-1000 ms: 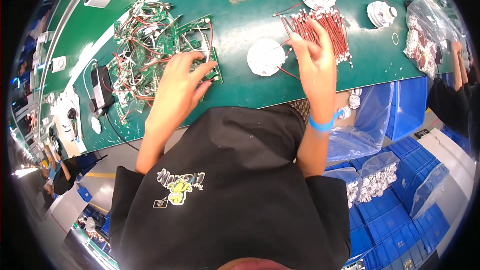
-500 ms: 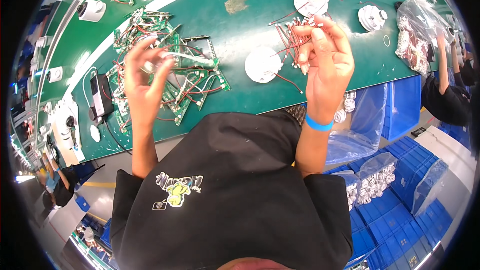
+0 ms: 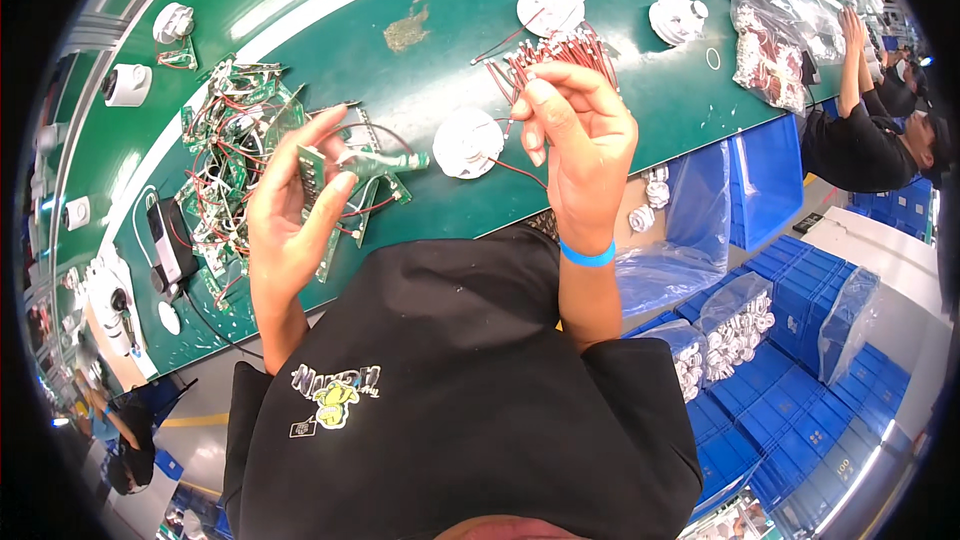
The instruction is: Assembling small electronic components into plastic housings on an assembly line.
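My left hand [image 3: 285, 215] is closed round the edge of a green circuit board [image 3: 313, 172], thumb on one side and fingers on the other. Beside it, on the left of the green bench, spreads a tangled pile of circuit boards [image 3: 235, 130] with red and black wires. My right hand [image 3: 580, 135] is raised over the bench with thumb and fingertips pinched together; what they hold, if anything, is too small to tell. Just beyond it lies a fanned bundle of red wires [image 3: 585, 48] with white connectors. A round white housing [image 3: 468, 143] with a red wire sits between my hands.
More white housings [image 3: 677, 18] stand farther back. A clear bag of wired parts [image 3: 770, 65] lies at the right, near a co-worker's arm [image 3: 850, 65]. Blue crates [image 3: 765, 185] stand below the bench's right edge. A black device with a cable [image 3: 172, 240] sits at the left.
The view has shifted, so the bench things appear farther left. My left fingers have closed on a circuit board. My right hand has drawn slightly back from the red wire bundle.
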The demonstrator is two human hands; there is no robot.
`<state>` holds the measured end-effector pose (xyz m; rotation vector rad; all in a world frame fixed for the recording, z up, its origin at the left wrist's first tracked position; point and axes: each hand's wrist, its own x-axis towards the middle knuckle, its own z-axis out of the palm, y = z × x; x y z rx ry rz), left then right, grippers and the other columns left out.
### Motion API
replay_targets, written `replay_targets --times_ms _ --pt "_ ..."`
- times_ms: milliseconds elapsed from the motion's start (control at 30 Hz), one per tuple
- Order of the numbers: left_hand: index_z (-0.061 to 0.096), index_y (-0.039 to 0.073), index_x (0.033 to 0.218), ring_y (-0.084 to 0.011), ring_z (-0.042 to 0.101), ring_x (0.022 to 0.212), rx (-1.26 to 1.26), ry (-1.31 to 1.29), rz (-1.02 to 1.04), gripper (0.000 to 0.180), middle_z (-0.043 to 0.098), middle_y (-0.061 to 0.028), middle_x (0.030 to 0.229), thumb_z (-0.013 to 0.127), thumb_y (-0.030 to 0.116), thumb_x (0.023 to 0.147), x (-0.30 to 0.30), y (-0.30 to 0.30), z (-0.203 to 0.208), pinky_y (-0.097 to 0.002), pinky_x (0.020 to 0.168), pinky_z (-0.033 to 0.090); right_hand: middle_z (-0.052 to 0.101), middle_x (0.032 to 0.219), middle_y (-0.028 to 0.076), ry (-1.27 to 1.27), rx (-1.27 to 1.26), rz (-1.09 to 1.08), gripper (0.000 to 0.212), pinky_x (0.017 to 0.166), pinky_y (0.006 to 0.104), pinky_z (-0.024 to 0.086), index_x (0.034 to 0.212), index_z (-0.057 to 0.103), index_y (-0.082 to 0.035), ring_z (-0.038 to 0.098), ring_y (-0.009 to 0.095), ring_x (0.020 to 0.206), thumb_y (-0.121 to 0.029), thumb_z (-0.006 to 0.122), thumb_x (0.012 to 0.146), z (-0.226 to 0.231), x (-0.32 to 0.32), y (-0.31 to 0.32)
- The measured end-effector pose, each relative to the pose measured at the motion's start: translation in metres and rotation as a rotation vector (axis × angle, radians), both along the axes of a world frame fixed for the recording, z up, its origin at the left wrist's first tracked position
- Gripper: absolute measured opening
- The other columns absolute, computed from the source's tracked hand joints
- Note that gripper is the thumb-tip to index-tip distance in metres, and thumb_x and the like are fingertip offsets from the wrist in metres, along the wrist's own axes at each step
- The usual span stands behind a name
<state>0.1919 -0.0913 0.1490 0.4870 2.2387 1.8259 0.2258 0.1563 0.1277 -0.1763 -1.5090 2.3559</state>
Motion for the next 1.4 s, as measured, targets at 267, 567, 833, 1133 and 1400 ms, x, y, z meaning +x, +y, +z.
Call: replay_targets --times_ms 267,567,833,1133,1400 --pt "0.037 0.008 0.147 -0.0229 0.052 0.105 -0.418 0.225 0.017 0.063 0.052 -0.0122 0.112 0.059 0.002 0.088 0.005 0.021 0.008 -0.0316 0.094 0.041 0.065 0.082 0.006 0.068 0.491 -0.063 0.015 0.054 0.0185 0.042 0.102 0.063 0.007 0.054 0.006 0.062 0.005 0.064 0.087 0.001 0.002 -0.019" --pt "0.063 -0.002 0.108 -0.0166 0.054 0.103 0.165 -0.016 -0.026 0.025 0.054 -0.0085 0.108 0.066 0.001 0.083 0.009 0.035 -0.016 -0.0275 0.092 0.042 0.065 0.081 0.004 0.022 0.609 0.024 0.014 0.051 0.0222 0.04 0.089 0.069 -0.002 0.049 0.007 0.056 0.002 0.072 0.076 0.004 0.013 -0.045" --pt "0.065 -0.001 0.095 -0.0148 0.055 0.095 0.256 -0.073 -0.02 0.016 0.057 -0.0063 0.096 0.072 -0.001 0.081 0.008 0.039 -0.026 -0.027 0.085 0.043 0.063 0.076 0.004 -0.037 0.531 0.094 0.01 0.051 0.0219 0.039 0.084 0.067 -0.002 0.048 0.006 0.055 0.001 0.072 0.077 0.001 0.013 -0.045" --pt "0.065 0.004 0.097 -0.0032 0.042 0.064 0.552 -0.869 -0.074 0.016 0.052 0.0058 0.074 0.063 0.019 0.094 0.002 0.031 -0.036 -0.0205 0.058 0.034 0.06 0.08 0.006 0.511 1.185 -0.072 0.033 0.051 0.0302 0.046 0.096 0.069 -0.002 0.056 0.021 0.06 0.004 0.077 0.065 -0.017 0.003 -0.033" --pt "0.063 0.003 0.106 -0.0028 0.042 0.067 0.668 -1.164 -0.223 0.026 0.054 0.0049 0.086 0.061 0.027 0.096 0.004 0.026 -0.049 -0.0199 0.054 0.034 0.058 0.079 0.005 0.677 1.436 -0.039 0.033 0.049 0.0309 0.044 0.095 0.07 -0.003 0.055 0.019 0.059 0.0 0.076 0.062 -0.018 0.006 -0.015"
